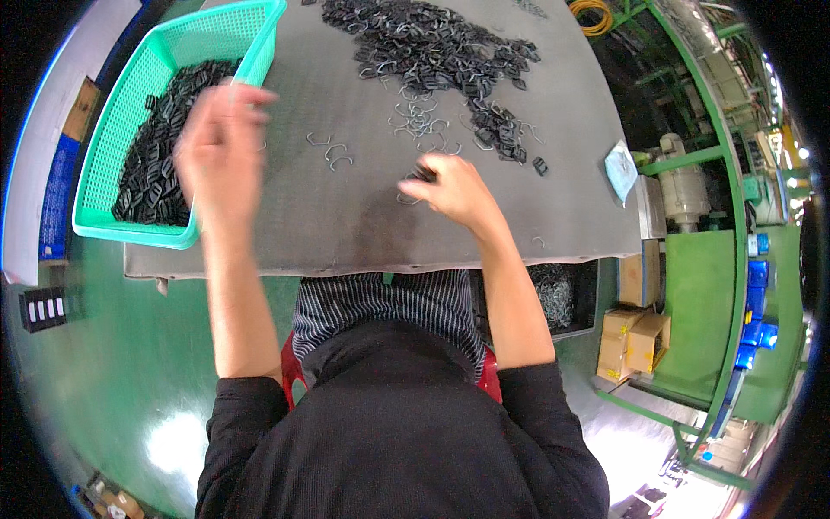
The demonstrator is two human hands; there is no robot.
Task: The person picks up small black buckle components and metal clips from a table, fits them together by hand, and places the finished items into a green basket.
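My left hand, blurred by motion, hovers over the right side of a green plastic basket. Its fingers look spread, and I see nothing held in them. Black plastic buckle-like pieces fill the basket's bottom. Above the table's near part, my right hand is closed, pinching a small black plastic piece between thumb and fingers. A bent wire hook shows just under those fingertips; whether it is held or lies on the table I cannot tell.
Across the grey table spreads a large pile of black pieces mixed with hooks. Loose wire hooks lie before it, a few more hooks between my hands. At the right edge is a light-blue packet. A dark bin of metal parts stands below.
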